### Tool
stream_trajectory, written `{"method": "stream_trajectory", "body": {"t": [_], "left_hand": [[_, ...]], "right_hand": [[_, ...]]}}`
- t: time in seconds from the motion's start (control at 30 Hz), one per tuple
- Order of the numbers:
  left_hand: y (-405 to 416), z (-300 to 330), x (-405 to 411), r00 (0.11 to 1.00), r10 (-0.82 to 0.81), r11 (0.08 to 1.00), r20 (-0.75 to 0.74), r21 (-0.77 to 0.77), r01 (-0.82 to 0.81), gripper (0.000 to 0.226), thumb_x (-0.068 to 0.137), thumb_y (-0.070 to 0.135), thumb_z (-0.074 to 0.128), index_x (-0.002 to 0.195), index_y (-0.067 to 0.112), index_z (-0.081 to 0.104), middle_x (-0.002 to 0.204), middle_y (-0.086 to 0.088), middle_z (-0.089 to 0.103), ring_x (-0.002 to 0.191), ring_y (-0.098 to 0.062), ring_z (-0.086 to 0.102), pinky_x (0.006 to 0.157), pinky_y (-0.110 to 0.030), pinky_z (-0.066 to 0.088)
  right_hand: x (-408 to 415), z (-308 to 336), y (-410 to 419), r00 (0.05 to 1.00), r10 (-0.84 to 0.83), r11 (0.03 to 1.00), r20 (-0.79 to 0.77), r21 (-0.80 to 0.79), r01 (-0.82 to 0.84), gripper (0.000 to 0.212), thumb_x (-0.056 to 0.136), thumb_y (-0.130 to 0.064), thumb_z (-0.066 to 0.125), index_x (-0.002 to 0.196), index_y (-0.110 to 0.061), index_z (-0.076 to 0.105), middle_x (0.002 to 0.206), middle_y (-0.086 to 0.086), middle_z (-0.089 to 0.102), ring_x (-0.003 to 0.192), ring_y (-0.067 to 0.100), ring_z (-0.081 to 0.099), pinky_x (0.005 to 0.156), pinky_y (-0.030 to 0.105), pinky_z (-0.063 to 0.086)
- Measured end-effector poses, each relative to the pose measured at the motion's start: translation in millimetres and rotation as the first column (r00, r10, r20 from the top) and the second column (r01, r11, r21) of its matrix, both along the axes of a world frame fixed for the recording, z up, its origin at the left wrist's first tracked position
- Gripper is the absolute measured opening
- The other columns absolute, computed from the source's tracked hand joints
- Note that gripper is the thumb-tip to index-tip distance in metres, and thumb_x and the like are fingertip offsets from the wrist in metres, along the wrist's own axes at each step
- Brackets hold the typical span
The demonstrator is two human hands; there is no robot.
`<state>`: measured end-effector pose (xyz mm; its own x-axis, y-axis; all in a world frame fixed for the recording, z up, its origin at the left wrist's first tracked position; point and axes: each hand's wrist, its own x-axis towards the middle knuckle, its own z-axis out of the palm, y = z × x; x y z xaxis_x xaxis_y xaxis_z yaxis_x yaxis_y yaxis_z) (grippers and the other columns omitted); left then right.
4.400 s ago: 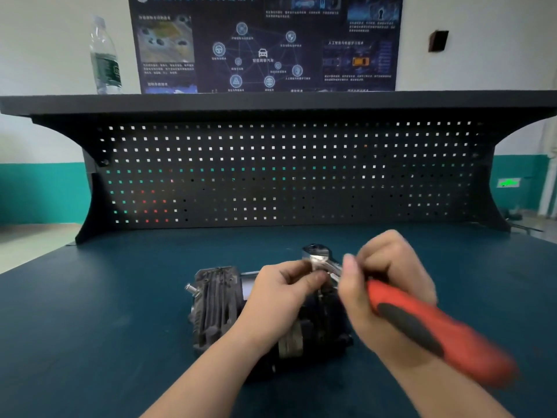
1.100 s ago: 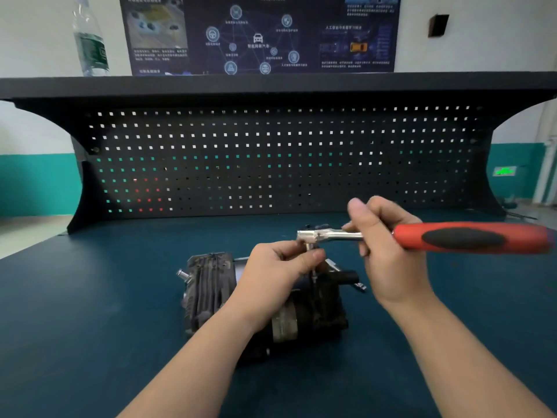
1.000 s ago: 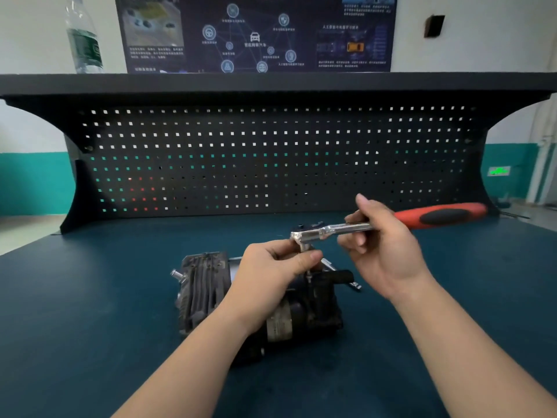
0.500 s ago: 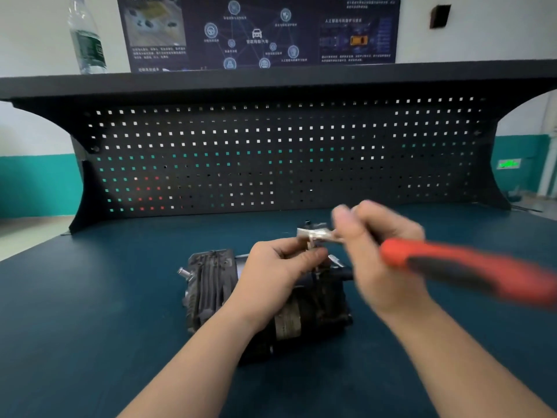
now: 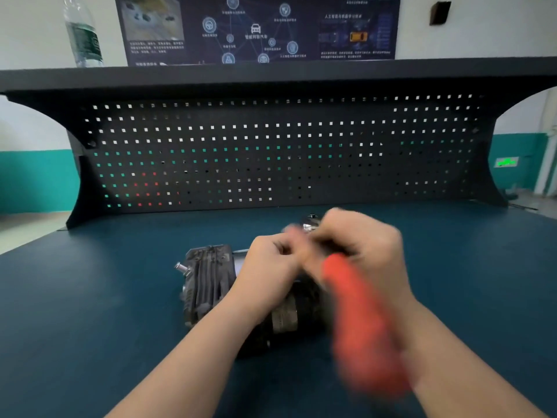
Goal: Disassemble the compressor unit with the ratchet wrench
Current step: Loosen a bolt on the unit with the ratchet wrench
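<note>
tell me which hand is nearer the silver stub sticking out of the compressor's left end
Left. The left hand rests on top of the compressor, just right of the silver stub. The right hand sits farther right, gripping the ratchet wrench.

wrench handle (image 5: 361, 321): red-orange | compressor (image 5: 208, 282): dark grey, ribbed | bench top (image 5: 90, 312): dark teal | pegboard (image 5: 271, 152): black, square-holed

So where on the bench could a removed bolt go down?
Bare bench top lies left of the compressor, and more to the right of the right hand. The middle is crowded: both hands and the wrench sit over the compressor.
</note>
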<state>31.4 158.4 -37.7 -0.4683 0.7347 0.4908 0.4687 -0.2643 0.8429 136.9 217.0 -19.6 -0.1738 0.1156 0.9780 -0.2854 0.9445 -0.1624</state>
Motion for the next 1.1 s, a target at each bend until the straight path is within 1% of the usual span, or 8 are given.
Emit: {"method": "stream_trajectory", "body": {"t": [0.1, 0.23, 0.47, 0.6, 0.7, 0.8, 0.97, 1.1], "left_hand": [[-1, -2, -4, 0.996, -0.077, 0.997, 0.040, 0.000, 0.077, 0.017, 0.074, 0.015, 0.067, 0.090, 0.008, 0.068, 0.064, 0.012, 0.070, 0.063, 0.008, 0.061, 0.061, -0.006, 0.046], [-2, -6, -7, 0.962, -0.222, 0.975, 0.161, 0.033, 0.220, 0.023, 0.087, 0.020, 0.061, 0.102, 0.005, 0.070, 0.097, -0.007, 0.073, 0.092, -0.013, 0.068, 0.078, -0.017, 0.049], [0, -5, -4, 0.980, -0.130, 0.989, 0.150, 0.095, 0.117, 0.014, 0.083, 0.009, 0.066, 0.095, 0.007, 0.072, 0.093, -0.007, 0.074, 0.087, -0.011, 0.069, 0.073, -0.013, 0.048], [-1, -3, 0, 0.989, -0.088, 0.993, 0.116, 0.083, 0.079, 0.010, 0.085, 0.010, 0.066, 0.090, 0.006, 0.074, 0.088, -0.005, 0.074, 0.080, -0.005, 0.067, 0.070, -0.010, 0.046], [0, -2, -2, 0.995, -0.077, 0.997, 0.069, 0.024, 0.075, 0.024, 0.088, 0.007, 0.059, 0.069, 0.013, 0.072, 0.062, 0.011, 0.070, 0.064, 0.007, 0.059, 0.063, -0.008, 0.045], [0, 1, -5, 0.973, -0.126, 0.991, 0.194, -0.021, 0.132, 0.034, 0.082, 0.014, 0.054, 0.052, 0.021, 0.069, 0.054, 0.012, 0.065, 0.062, -0.001, 0.059, 0.068, -0.021, 0.047], [-1, -7, -8, 0.907, -0.317, 0.948, 0.277, 0.071, 0.310, 0.027, 0.086, 0.020, 0.058, 0.105, 0.004, 0.067, 0.097, -0.009, 0.072, 0.091, -0.020, 0.068, 0.080, -0.030, 0.054], [4, -5, -6, 0.962, -0.178, 0.983, 0.207, 0.074, 0.166, 0.017, 0.083, 0.020, 0.065, 0.087, 0.006, 0.072, 0.083, -0.007, 0.073, 0.075, -0.014, 0.068, 0.070, -0.020, 0.051]], "right_hand": [[-1, 0, -4, 0.998, -0.021, 0.985, 0.051, 0.171, 0.012, 0.043, 0.087, -0.029, 0.064, 0.052, -0.006, 0.051, 0.049, 0.000, 0.043, 0.048, 0.014, 0.041, 0.051, 0.022, 0.033], [17, 9, 26, 0.955, 0.295, 0.875, 0.012, -0.406, -0.265, 0.039, 0.082, -0.037, 0.063, 0.053, -0.012, 0.055, 0.045, -0.012, 0.042, 0.043, 0.000, 0.038, 0.050, 0.011, 0.030], [-3, 3, 56, 0.783, 0.407, 0.091, -0.470, -0.833, -0.546, 0.033, 0.086, -0.015, 0.067, 0.064, -0.019, 0.043, 0.042, -0.006, 0.040, 0.034, 0.006, 0.032, 0.044, 0.020, 0.022], [1, 0, 32, 0.948, 0.164, 0.645, -0.274, -0.697, -0.313, 0.044, 0.083, -0.019, 0.064, 0.051, -0.023, 0.033, 0.043, -0.008, 0.036, 0.041, 0.006, 0.032, 0.046, 0.019, 0.028], [3, -2, 4, 0.981, -0.052, 0.998, -0.186, -0.028, 0.047, 0.044, 0.083, -0.015, 0.064, 0.051, -0.017, 0.034, 0.051, -0.003, 0.031, 0.051, 0.007, 0.024, 0.050, 0.017, 0.024], [-1, -4, -5, 0.986, -0.054, 0.951, -0.159, 0.293, 0.100, 0.045, 0.081, -0.005, 0.067, 0.048, -0.009, 0.038, 0.053, 0.002, 0.026, 0.056, 0.015, 0.019, 0.053, 0.024, 0.021], [11, 3, 21, 0.985, 0.060, 0.905, -0.161, -0.407, -0.122, 0.045, 0.084, -0.026, 0.064, 0.054, -0.013, 0.034, 0.046, 0.004, 0.035, 0.044, 0.005, 0.033, 0.047, 0.019, 0.030], [1, 7, 46, 0.807, 0.374, 0.298, -0.456, -0.765, -0.570, 0.039, 0.089, -0.011, 0.061, 0.057, -0.020, 0.039, 0.043, -0.006, 0.041, 0.035, 0.009, 0.032, 0.052, 0.029, 0.021]]}}
